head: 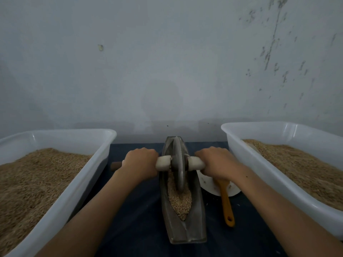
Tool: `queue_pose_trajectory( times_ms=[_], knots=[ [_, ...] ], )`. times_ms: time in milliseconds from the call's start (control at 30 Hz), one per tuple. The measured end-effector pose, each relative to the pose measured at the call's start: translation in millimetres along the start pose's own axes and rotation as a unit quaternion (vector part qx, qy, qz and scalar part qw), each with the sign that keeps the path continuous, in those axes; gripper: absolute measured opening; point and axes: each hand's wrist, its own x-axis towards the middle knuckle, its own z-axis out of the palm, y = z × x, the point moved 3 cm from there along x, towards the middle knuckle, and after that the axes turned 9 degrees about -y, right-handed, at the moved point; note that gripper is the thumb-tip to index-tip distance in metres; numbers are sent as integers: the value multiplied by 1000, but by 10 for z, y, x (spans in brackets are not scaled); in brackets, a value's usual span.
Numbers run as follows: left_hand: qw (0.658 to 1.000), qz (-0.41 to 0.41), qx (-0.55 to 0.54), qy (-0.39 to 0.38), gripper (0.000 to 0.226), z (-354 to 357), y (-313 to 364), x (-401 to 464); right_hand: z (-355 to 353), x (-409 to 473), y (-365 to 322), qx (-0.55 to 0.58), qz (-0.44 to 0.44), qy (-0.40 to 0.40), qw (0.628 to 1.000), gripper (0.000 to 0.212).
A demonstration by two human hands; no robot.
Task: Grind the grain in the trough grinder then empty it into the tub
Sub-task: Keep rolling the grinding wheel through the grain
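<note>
A grey metal trough grinder (pixel 194 227) lies lengthwise in front of me on a dark blue cloth. Pale grain (pixel 181 201) fills its near half. A metal grinding wheel (pixel 178 164) stands upright in the trough towards its far end, on an axle with white wrapped handles (pixel 163 162). My left hand (pixel 140 161) grips the left handle and my right hand (pixel 217 161) grips the right handle. A white tub (pixel 78 184) heaped with grain stands on the left, another white tub (pixel 259 166) with grain on the right.
A white plate (pixel 208 184) lies just right of the trough, partly under my right wrist, with a yellow-handled brush (pixel 227 203) across it. The wooden end of the axle (pixel 115 165) sticks out left of my left hand. A pale wall rises directly behind the table.
</note>
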Motion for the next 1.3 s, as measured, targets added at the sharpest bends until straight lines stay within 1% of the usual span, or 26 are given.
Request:
queue_pose_trajectory(
  times_ms=[100,133,167,233,300,367,467,533,600,667,733,833,867,933,1000,1033,1133,1200,1267,1300],
  knots=[
    [994,12,-34,-105,41,-29,5,-39,-48,-43,4,21,-9,-115,993,38],
    [991,13,-43,-125,42,-31,7,-51,-57,-56,5,30,-9,-140,990,42],
    [990,13,-45,-132,42,-34,9,-56,-61,-64,5,36,-9,-153,987,44],
    [993,9,-35,-114,41,-43,14,-55,-57,-66,5,42,-9,-154,987,43],
    [997,4,-20,-75,39,-43,20,-44,-43,-51,9,44,-9,-136,990,40],
    [1000,-4,-5,-18,34,-28,22,-30,-19,-23,11,33,-4,-96,995,34],
    [998,-17,-7,63,25,10,21,-13,14,16,-16,-7,9,23,1000,20],
    [996,-23,-19,86,20,26,21,-15,41,26,-40,-16,17,87,996,15],
    [996,-22,-22,84,20,32,18,-12,46,26,-50,-17,16,92,995,16],
    [998,-14,-18,53,24,25,13,-12,20,14,-41,-16,10,50,999,19],
    [1000,-5,-16,-2,30,0,14,-20,-18,-4,-19,-9,-1,-19,1000,24],
    [995,13,-30,-91,41,-36,22,-46,-58,-53,6,36,-15,-126,991,33],
    [994,16,-34,-107,42,-39,24,-55,-64,-67,8,49,-15,-145,988,35],
    [993,16,-39,-112,42,-37,23,-53,-68,-73,7,54,-10,-154,986,36],
    [995,7,-37,-88,41,-25,21,-38,-58,-52,-4,41,-8,-131,990,34],
    [997,2,-30,-64,38,-19,20,-29,-53,-39,-12,30,-6,-108,994,31],
    [999,-17,-12,28,27,13,9,-2,-25,-8,-43,-17,6,7,1000,20],
    [997,-25,-15,69,21,39,0,6,7,10,-61,-27,12,75,997,16],
    [997,-23,-18,76,20,53,-2,15,20,19,-65,-23,11,94,995,15],
    [997,-20,-16,69,22,50,-1,17,16,21,-56,-21,10,83,996,16]
  ],
)
